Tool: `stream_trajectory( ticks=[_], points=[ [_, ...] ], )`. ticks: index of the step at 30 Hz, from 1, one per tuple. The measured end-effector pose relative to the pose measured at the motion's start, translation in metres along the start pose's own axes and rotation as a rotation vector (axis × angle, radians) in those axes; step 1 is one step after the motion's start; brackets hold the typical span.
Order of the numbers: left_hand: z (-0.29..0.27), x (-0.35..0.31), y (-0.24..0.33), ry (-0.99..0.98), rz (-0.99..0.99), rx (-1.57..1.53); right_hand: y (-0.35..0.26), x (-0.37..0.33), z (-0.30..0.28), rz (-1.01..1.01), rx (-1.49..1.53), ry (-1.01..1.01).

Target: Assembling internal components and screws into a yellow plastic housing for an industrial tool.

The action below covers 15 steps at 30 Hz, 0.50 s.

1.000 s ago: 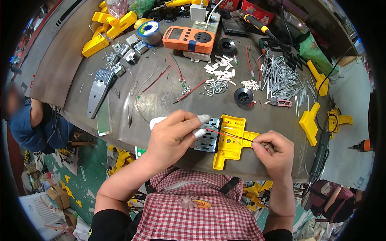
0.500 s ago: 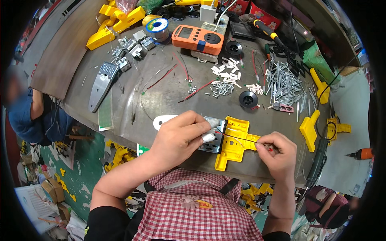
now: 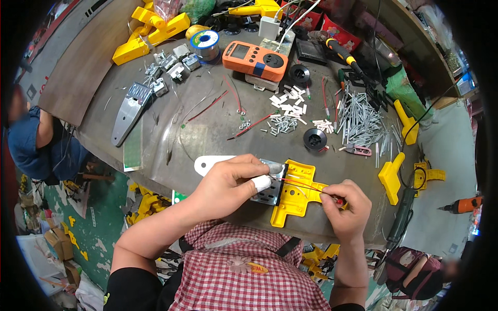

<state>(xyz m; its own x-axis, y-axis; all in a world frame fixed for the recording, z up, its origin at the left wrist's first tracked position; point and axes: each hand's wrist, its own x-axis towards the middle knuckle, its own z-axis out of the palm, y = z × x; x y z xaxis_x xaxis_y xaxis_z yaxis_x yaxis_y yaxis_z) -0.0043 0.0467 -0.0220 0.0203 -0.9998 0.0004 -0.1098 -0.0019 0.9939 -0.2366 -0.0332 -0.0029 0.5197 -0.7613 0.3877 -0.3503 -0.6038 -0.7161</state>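
Close to the table's front edge lies a T-shaped yellow plastic housing (image 3: 296, 205) with its hollow side up. A slotted metal plate (image 3: 267, 197) joins it on the left, and a white rounded end (image 3: 205, 164) sticks out beyond my wrist. My left hand (image 3: 233, 184), with white coverings on its fingertips, is closed in a pinch over the metal plate on one end of a thin red wire (image 3: 301, 183). The wire runs across the housing to my right hand (image 3: 348, 207), which pinches its other part, alongside a dark strand. Small red bits show between the right fingers.
Behind lie white sleeves (image 3: 295, 106), screws (image 3: 284, 124), a pile of metal pins (image 3: 362, 122) and a black spool (image 3: 315, 139). An orange meter (image 3: 254, 59) and solder reel (image 3: 205, 45) stand farther back. A soldering iron (image 3: 403, 220) hangs at right. People sit on both sides.
The view has shifted slightly. Both hands keep their pinch. The red wire between them now shows more clearly, stretched nearly straight over the housing.
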Motion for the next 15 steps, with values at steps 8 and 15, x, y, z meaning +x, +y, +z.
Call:
stream_trajectory(
  ticks=[8,15],
  points=[
    [0.000,-0.001,-0.001,0.003,-0.024,0.055,-0.001,0.008,0.001,-0.121,-0.105,-0.125],
    [0.005,-0.002,-0.003,0.010,0.016,0.080,-0.006,0.003,0.018,-0.168,-0.151,-0.148]
  ],
)
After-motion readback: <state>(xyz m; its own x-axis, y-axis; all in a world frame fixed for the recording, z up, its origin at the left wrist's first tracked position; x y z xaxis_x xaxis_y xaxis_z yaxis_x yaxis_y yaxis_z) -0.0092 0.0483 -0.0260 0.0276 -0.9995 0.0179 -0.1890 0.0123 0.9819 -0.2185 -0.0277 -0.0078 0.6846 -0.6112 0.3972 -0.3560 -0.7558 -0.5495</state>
